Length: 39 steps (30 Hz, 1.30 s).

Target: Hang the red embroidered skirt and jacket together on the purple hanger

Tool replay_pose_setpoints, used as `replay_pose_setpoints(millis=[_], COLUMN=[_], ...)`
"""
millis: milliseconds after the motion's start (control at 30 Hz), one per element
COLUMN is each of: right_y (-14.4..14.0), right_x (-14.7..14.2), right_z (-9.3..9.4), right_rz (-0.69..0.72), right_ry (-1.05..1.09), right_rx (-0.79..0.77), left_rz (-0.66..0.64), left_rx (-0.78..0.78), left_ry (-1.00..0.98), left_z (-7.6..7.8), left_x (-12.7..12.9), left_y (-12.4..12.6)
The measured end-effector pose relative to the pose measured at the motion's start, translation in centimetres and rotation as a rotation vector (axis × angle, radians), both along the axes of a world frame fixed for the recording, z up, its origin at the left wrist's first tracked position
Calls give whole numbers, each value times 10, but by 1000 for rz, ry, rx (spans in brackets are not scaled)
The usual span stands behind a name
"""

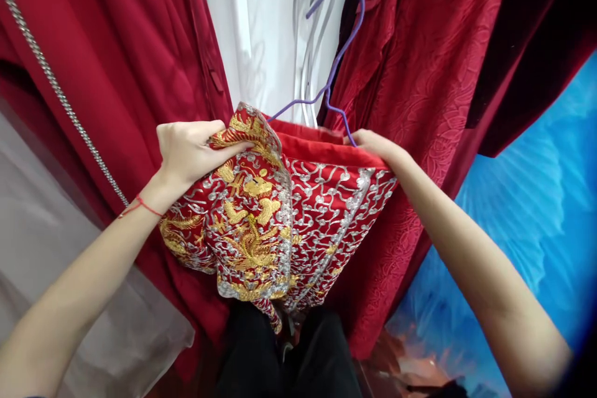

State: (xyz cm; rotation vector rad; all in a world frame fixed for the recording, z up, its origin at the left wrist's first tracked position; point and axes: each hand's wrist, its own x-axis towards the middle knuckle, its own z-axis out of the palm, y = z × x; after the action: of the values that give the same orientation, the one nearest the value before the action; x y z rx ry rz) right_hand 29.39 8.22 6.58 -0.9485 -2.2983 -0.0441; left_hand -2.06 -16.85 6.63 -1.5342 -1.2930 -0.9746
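A red jacket [252, 217] with gold and silver embroidery hangs in front of me, its upper edge pinched between the thumb and fingers of my left hand [191, 144]. Beside it is a red skirt [321, 205] with silver embroidery and a plain red waistband. A purple hanger [330, 71] reaches down into the garments, hook upward. My right hand [373, 142] is closed at the right end of the waistband, next to the hanger's lower arm. Its fingers are partly hidden behind the cloth. The jacket covers the skirt's left part.
Red garments [153, 31] hang on the left, with a silver beaded strand [60, 90] and pale sheer fabric [116, 329]. White cloth [261, 31] and white hangers [310, 43] are behind. A red patterned dress [433, 74] hangs right, near a blue feather-patterned surface [527, 199].
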Motion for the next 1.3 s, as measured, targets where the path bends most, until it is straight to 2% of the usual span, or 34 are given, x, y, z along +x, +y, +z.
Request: replay_pose_setpoints(millis=[33, 100, 167, 233, 300, 433, 567, 667, 733, 800, 867, 967, 1033, 1067, 1133, 1200, 1233, 1300], right_y=[-1, -6, -11, -15, -15, -8, 0, 5, 7, 8, 6, -3, -12, -17, -26, -32, -33, -35], right_x=[-1, -5, -8, -8, -3, 9, 5, 1, 2, 6, 13, 24, 30, 32, 35, 36, 36, 34], right_z=[-4, -9, -11, -11, -12, -24, -44, -57, -63, -66, -68, -70, -69, -68, -64, -57, -53, -47], right_rz=[11, -37, -103, -122, -89, 41, 21, 40, -8, -116, -156, 16, 138, 149, 39, -181, -275, -356], right_ry=[-27, 153, 488, 670, 627, 393, 556, 562, 513, 521, 543, 494, 362, 260, 43, -86, -87, 22], right_rx=[-73, -56, 145, 301, 341, 204, 115, -114, -224, -179, -74, -48, -84, -91, -60, 13, 56, 136], left_rz=[-12, -27, -29, -15, 17, 79, 85, 96, 102, 105, 101, 109, 128, 136, 143, 143, 142, 142], left_rx=[-11, -23, -35, -45, -40, 0, -18, -25, -30, -40, -60, -84, -81, -82, -87, -101, -112, -131], left_ry=[11, 22, 8, -21, -52, -107, -96, -90, -90, -85, -74, -81, -107, -115, -123, -128, -132, -142], left_z=[-1, -3, -4, -5, -6, -11, -13, -12, -13, -14, -17, -21, -21, -22, -22, -22, -22, -23], left_x=[-1, -2, -5, -12, -22, -38, -38, -35, -35, -36, -38, -43, -47, -49, -50, -48, -47, -47], left_y=[2, 7, 11, 13, 13, 9, 7, 5, 2, -2, -7, -14, -16, -17, -16, -12, -10, -5])
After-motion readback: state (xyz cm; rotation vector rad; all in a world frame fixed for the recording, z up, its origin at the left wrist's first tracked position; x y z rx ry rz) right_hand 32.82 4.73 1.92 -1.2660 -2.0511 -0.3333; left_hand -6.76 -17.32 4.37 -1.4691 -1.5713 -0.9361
